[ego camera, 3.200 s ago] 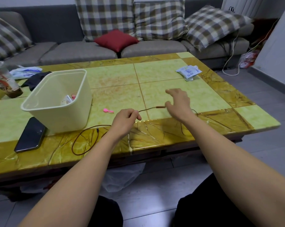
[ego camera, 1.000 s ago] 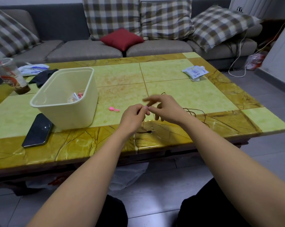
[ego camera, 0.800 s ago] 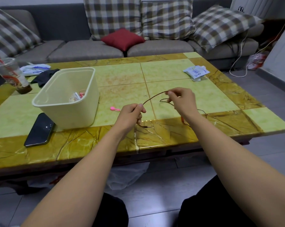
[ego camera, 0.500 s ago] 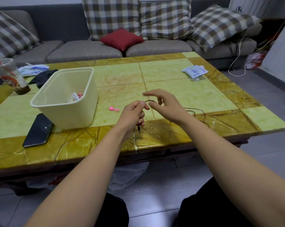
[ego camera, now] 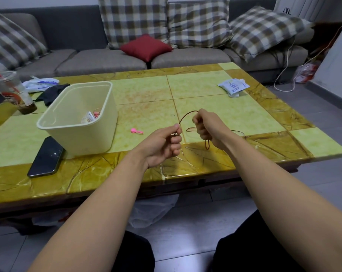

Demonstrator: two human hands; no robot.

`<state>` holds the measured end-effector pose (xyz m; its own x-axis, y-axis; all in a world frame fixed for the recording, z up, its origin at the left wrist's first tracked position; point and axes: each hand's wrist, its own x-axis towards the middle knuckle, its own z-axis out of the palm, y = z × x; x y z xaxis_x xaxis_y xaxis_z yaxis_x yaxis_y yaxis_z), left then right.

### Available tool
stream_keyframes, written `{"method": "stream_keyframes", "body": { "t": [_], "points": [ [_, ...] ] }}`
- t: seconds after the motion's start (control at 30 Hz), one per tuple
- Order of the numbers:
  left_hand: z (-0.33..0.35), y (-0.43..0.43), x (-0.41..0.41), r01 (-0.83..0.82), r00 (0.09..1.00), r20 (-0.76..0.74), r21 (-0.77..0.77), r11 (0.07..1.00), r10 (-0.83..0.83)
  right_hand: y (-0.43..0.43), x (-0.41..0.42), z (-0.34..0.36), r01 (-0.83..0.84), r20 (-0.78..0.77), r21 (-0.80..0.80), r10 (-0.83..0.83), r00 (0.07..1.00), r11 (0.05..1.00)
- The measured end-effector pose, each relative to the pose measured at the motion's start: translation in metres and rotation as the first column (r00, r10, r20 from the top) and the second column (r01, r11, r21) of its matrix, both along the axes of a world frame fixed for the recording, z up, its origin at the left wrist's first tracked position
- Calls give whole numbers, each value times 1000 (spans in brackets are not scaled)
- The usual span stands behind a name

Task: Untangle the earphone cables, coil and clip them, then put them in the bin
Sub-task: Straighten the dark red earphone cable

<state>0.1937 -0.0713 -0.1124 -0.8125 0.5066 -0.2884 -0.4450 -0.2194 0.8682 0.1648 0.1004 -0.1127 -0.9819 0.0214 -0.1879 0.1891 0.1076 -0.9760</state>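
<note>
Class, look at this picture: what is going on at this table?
A person's left hand pinches a brown earphone cable, which arches over to the right hand, gripping its gathered loops above the table. The pink clip lies unused on the table near the cream bin, which holds some items. This cable is not yet clipped.

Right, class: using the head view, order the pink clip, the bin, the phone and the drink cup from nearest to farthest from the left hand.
From the left hand:
1. Pink clip, just left of it.
2. Bin, further left.
3. Phone, past the bin, by the near edge.
4. Drink cup, at the far left end.
</note>
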Motion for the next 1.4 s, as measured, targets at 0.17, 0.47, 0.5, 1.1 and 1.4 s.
{"method": "stream_keyframes", "body": {
  "t": [0.17,0.47,0.5,1.1,1.4],
  "points": [
    [5,7,-10,-313,949,179,459,831,259,-1,6,-11,-163,121,215,139,983,963],
    [-17,5,-17,-683,614,-711,-262,682,342,-11,20,1,-338,-142,516,468,872,787],
    [-20,4,-15,-677,594,-776,-339,653,213,-11,20,3,-295,-195,498,437,878,815],
    [-6,12,-13,-476,839,-203,178,861,505,-5,18,-8,-391,-61,528,493,868,754],
    [-16,12,-5,-381,833,-551,-494,782,58,-4,4,-8,-24,-392,390,190,900,920]
  ]
}}
